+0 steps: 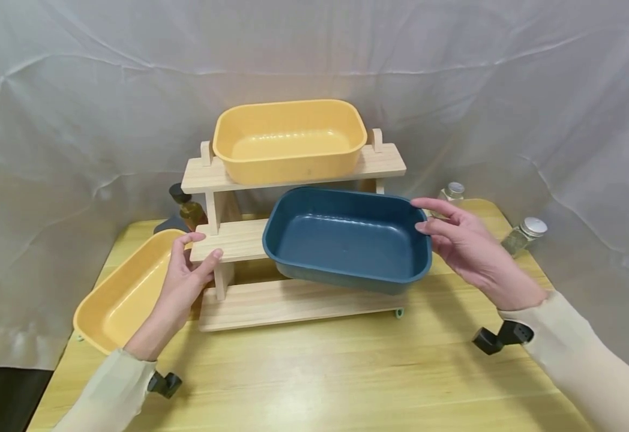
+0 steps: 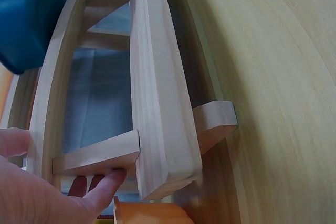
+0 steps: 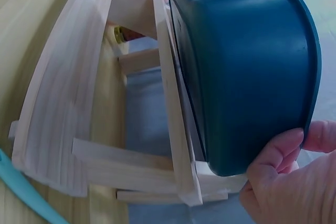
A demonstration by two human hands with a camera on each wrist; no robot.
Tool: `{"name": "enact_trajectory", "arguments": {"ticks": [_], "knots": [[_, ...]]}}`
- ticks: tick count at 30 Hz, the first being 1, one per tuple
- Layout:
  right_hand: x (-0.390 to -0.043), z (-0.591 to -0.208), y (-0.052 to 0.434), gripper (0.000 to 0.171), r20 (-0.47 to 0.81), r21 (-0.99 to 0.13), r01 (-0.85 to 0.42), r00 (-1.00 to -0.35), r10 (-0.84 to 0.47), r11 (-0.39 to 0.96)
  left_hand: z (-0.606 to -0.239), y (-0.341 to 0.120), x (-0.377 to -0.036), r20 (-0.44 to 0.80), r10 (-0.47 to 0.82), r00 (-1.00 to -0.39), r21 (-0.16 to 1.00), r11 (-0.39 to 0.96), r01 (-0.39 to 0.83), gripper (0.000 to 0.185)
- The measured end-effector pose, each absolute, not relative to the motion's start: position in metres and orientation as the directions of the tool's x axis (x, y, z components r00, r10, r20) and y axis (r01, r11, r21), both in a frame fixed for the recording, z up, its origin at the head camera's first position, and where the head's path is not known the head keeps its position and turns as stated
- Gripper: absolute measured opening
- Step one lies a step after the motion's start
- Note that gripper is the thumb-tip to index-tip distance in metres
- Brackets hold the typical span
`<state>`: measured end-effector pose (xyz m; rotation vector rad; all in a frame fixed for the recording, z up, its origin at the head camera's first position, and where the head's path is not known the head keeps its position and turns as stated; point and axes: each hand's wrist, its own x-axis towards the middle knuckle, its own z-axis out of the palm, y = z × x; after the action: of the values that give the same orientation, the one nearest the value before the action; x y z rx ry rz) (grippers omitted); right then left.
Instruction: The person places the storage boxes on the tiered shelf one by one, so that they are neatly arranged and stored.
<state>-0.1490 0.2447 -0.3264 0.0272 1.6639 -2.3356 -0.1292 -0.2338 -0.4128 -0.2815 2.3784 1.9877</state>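
A dark blue tub (image 1: 347, 240) sits tilted on the middle shelf of a three-tier wooden rack (image 1: 293, 303) and overhangs its front. My right hand (image 1: 419, 217) touches the tub's right end with nearly straight fingers. In the right wrist view its fingertips (image 3: 283, 148) press the outer wall of the blue tub (image 3: 247, 66). My left hand (image 1: 203, 247) grips the left end of the middle shelf, thumb in front. In the left wrist view the fingers (image 2: 105, 182) curl under a crosspiece of the rack (image 2: 157, 103).
A yellow tub (image 1: 290, 141) stands on the top shelf. Another yellow tub (image 1: 125, 294) lies on the wooden table (image 1: 347, 372) left of the rack. Two glass jars (image 1: 525, 235) (image 1: 451, 193) stand at the right rear, a dark-capped bottle (image 1: 187, 207) behind the rack. White cloth surrounds the table.
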Motion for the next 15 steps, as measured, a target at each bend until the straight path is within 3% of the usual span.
{"name": "enact_trajectory", "arguments": {"ticks": [15], "knots": [[-0.178, -0.328, 0.206, 0.034, -0.172, -0.952, 0.216, -0.964, -0.202, -0.219, -0.413, -0.234, -0.128, -0.118, -0.131, -0.984, 0.973, 0.18, -0.141, 0.06]]}}
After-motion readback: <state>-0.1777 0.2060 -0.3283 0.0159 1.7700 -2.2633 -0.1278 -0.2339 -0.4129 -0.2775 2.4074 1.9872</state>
